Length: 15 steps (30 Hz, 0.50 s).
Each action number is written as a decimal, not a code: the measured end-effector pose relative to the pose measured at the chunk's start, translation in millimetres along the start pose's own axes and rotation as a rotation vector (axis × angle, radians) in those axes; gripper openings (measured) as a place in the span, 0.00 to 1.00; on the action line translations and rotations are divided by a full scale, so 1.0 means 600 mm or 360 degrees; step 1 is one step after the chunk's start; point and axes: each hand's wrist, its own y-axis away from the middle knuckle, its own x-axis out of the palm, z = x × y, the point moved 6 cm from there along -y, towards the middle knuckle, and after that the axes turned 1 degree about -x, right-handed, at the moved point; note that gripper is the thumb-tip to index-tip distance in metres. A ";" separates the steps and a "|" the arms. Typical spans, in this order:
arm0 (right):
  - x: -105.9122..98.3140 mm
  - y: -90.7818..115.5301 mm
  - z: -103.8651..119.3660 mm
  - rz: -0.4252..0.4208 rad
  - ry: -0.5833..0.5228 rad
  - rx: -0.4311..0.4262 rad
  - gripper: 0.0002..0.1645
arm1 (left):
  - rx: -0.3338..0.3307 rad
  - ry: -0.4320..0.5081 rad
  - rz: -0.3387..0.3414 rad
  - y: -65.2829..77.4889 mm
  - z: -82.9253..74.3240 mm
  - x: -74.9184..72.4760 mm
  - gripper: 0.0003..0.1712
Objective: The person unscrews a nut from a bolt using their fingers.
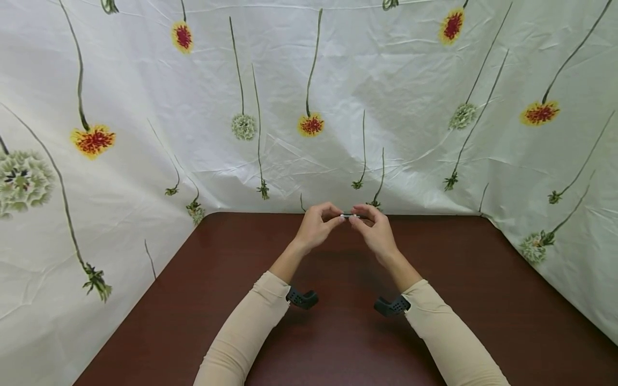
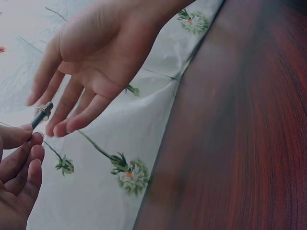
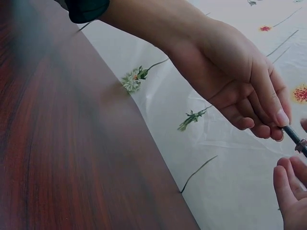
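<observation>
Above the far edge of the table, my left hand (image 1: pixel 311 229) pinches a dark threaded bolt (image 2: pixel 37 119) between thumb and fingertips. A silvery nut (image 2: pixel 44 111) sits on the shaft near its free end, pointing toward the right hand. My right hand (image 1: pixel 380 234) is held around that end, thumb on one side and fingers on the other. In the left wrist view a gap shows between its thumb and the nut. The right wrist view shows the nut (image 3: pixel 301 145) between the right fingertips. The bolt's other end is hidden in the left fingers.
A dark reddish wooden table (image 1: pixel 333 343) spreads below both arms. Behind it and along both sides hangs a white cloth (image 1: pixel 410 69) printed with flowers. Dark bands (image 1: pixel 302 298) circle the wrists, over light sleeves.
</observation>
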 end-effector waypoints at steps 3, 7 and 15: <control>-0.002 -0.001 -0.002 -0.0029 0.0008 0.0032 0.18 | -0.0006 0.0002 -0.0001 -0.001 -0.001 -0.001 0.05; -0.004 -0.002 -0.001 -0.0021 0.0046 0.0005 0.13 | -0.0007 0.0007 0.0007 0.000 -0.001 -0.001 0.05; -0.002 0.000 -0.005 0.0004 0.0011 0.0044 0.18 | 0.0018 -0.0003 0.0000 0.001 -0.001 0.000 0.04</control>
